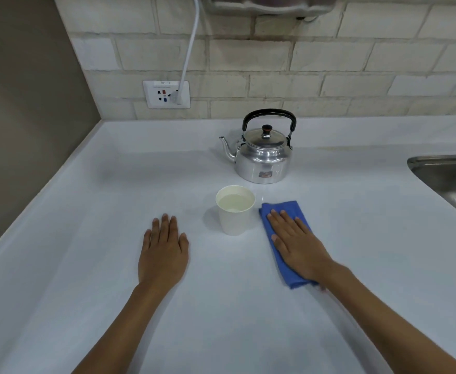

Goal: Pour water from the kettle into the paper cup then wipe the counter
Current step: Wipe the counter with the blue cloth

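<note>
White laminate counter fills the frame, a steel sink cutting its right edge. The aluminium kettle stands upper centre; the filled paper cup sits just below. The right hand, fingers flat and extended, presses the blue cloth beside the cup: best swept rightward or toward the lower frame, where room lies open. The left hand rests spread, empty.

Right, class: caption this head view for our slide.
Right hand presses blue cloth beside filled paper cup; kettle behind.
</note>
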### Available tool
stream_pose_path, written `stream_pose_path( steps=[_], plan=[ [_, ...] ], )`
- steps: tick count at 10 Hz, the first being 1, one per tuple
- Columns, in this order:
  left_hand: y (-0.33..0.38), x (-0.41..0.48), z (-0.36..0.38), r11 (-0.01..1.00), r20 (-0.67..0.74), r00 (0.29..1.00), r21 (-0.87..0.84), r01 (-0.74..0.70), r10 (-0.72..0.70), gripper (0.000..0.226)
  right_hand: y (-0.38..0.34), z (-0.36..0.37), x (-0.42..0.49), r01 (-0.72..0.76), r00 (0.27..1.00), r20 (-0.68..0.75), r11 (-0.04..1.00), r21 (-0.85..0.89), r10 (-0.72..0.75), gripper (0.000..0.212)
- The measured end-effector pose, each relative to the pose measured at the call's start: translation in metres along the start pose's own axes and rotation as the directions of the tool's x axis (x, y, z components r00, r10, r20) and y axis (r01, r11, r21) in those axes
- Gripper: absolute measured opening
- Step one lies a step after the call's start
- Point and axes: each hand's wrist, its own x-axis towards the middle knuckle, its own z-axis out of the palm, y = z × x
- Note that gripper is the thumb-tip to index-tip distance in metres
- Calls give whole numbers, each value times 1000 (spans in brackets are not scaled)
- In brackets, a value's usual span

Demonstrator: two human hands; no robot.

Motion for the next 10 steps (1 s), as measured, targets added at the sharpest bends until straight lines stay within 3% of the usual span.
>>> stream_pose_path(
  steps=[1,2,3,5,8,10],
  plan=[
    [-1,0,0,1000,-2,1000,-3,-8,8,55,-7,4,-30,91,996,-11,995,42,-91,50],
    [-3,0,-1,1000,0,1000,-11,-18,18,55,16,-2,-18,38,999,-7,999,-1,-38,50],
    [-4,0,0,1000,0,1000,1,-19,19,55,44,-11,14,-159,987,11,987,-20,160,50],
    [-3,1,-1,1000,0,1000,-12,-24,24,55,43,-14,36,-282,958,46,959,-4,282,51],
    [-2,0,0,1000,-7,1000,-2,-22,22,55,-66,10,-45,-153,986,-66,988,5,153,54],
    [-6,-1,-1,999,-2,999,-11,-33,33,55,-65,13,-57,-32,998,-56,998,62,35,51]
  ],
)
